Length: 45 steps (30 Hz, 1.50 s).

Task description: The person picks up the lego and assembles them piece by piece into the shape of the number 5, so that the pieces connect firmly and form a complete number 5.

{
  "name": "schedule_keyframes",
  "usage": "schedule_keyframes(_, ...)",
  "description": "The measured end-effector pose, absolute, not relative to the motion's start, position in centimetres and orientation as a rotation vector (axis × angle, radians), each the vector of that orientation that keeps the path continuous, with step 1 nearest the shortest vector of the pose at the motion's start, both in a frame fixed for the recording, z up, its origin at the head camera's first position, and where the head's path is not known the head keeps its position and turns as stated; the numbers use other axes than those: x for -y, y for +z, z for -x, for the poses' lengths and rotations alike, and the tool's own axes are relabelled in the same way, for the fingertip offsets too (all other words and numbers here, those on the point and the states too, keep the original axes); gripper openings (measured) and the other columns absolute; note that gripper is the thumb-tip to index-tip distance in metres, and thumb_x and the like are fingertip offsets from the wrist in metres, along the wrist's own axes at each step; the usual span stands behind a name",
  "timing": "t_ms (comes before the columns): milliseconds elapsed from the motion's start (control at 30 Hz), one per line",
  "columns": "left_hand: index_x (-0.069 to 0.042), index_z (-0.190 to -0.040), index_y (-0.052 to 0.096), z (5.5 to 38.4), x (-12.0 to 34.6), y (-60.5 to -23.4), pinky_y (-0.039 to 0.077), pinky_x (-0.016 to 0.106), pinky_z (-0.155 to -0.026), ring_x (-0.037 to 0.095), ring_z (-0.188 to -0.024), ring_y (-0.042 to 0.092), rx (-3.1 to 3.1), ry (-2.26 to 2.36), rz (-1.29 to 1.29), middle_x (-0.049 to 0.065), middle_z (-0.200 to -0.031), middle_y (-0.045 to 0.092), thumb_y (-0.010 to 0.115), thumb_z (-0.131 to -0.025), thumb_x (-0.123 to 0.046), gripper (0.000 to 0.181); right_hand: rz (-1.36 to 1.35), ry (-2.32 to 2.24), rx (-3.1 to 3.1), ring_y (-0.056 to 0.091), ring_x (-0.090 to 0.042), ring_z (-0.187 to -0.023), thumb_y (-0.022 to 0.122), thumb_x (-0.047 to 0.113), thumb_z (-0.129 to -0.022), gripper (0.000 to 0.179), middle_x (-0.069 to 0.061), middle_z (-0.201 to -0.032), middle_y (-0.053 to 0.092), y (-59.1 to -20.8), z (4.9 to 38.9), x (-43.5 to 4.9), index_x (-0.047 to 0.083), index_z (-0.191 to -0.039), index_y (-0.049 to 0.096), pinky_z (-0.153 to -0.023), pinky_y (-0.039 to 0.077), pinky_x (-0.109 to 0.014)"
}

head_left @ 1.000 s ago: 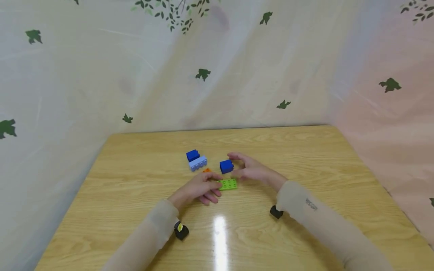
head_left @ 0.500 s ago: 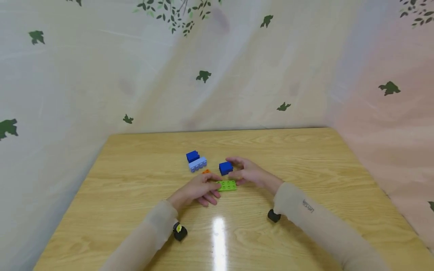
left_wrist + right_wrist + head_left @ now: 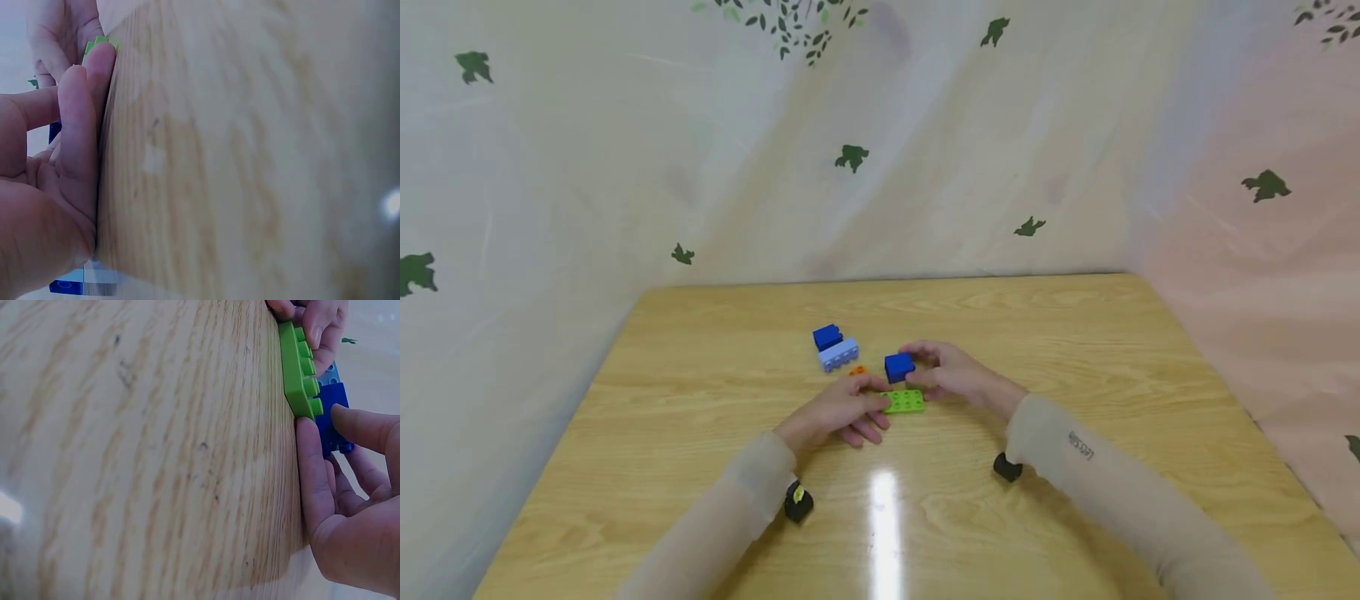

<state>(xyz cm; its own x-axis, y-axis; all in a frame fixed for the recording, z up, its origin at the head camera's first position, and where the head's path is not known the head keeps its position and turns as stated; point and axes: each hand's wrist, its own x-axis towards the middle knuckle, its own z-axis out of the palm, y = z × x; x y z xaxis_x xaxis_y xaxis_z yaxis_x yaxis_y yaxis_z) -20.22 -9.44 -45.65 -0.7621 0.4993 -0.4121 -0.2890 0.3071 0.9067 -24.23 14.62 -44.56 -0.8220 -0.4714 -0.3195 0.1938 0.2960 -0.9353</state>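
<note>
My left hand (image 3: 841, 408) pinches the left end of a flat lime-green toy brick (image 3: 906, 402), which lies studs up on the table. In the right wrist view its thumb lies by the studs of the green brick (image 3: 294, 372). Just behind the green brick sits a dark blue brick (image 3: 898, 367), tipped on its side with studs to the right. My right hand (image 3: 958, 375) holds this blue brick between thumb and fingers; the thumb meets its face in the right wrist view. One finger of that hand also lies by the green brick's right end.
Left of the hands, a light blue brick (image 3: 838, 355) lies against another dark blue brick (image 3: 827, 337). An orange piece (image 3: 857, 371) is partly hidden behind the left hand. Wooden table (image 3: 700, 350) surrounds them, with a printed cloth (image 3: 925, 217) hanging behind.
My right hand has moved slightly left, and its fingers and thumb have closed in on the blue brick. The left hand stays at the green brick.
</note>
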Motion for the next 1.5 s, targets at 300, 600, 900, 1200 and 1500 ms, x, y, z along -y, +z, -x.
schedule_keyframes(300, -0.010, -0.141, 0.052, 20.3, 9.6, -45.4, 0.058, 0.031, -0.054, 0.025, -0.073, 0.074, -1.904, 1.503, -0.167, 0.015, -0.097, 0.072, 0.061, -0.103, -0.026, 0.043, 0.245, -1.621, -1.975, 0.058, -0.032, -0.118, 0.065, 0.009, -0.099, 0.051, -0.019, -0.142, 0.049, -44.4, 24.1, -14.9, 0.006, -0.146, 0.048, -0.087, 0.058, -0.043)
schedule_keyframes(600, -0.010, -0.140, 0.052, 20.6, 9.5, -45.4, 0.059, 0.032, -0.054, 0.025, -0.073, 0.074, -1.903, 1.492, -0.192, 0.014, -0.096, 0.072, 0.062, -0.102, -0.026, 0.042, 0.226, -1.708, -1.892, 0.055, -0.039, -0.125, 0.065, 0.008, -0.100, 0.051, -0.023, -0.147, 0.041, -43.5, 23.1, -16.7, 0.003, -0.146, 0.044, -0.089, 0.057, -0.050)
schedule_keyframes(900, -0.011, -0.140, 0.053, 20.8, 9.5, -45.0, 0.058, 0.032, -0.053, 0.025, -0.074, 0.074, -1.912, 1.473, -0.172, 0.014, -0.096, 0.073, 0.062, -0.103, -0.027, 0.041, 0.333, -1.627, -1.964, 0.061, -0.036, -0.116, 0.071, 0.016, -0.098, 0.051, -0.024, -0.140, 0.047, -43.3, 22.0, -17.8, 0.006, -0.142, 0.049, -0.084, 0.059, -0.051)
schedule_keyframes(1200, -0.010, -0.140, 0.052, 20.8, 9.5, -45.2, 0.058, 0.031, -0.053, 0.025, -0.073, 0.074, -1.903, 1.467, -0.183, 0.014, -0.096, 0.073, 0.061, -0.103, -0.027, 0.041, 0.388, -1.617, -1.964, 0.060, -0.037, -0.120, 0.069, 0.018, -0.099, 0.056, -0.023, -0.142, 0.044, -43.6, 21.4, -18.4, 0.002, -0.147, 0.045, -0.084, 0.059, -0.049)
schedule_keyframes(1500, -0.010, -0.141, 0.051, 20.9, 9.5, -45.3, 0.058, 0.031, -0.053, 0.025, -0.075, 0.074, -1.885, 1.469, -0.180, 0.014, -0.098, 0.073, 0.061, -0.103, -0.027, 0.043, 0.463, -1.542, -2.030, 0.062, -0.034, -0.117, 0.068, 0.018, -0.100, 0.056, -0.022, -0.144, 0.042, -43.9, 21.0, -18.2, 0.003, -0.148, 0.046, -0.083, 0.060, -0.046)
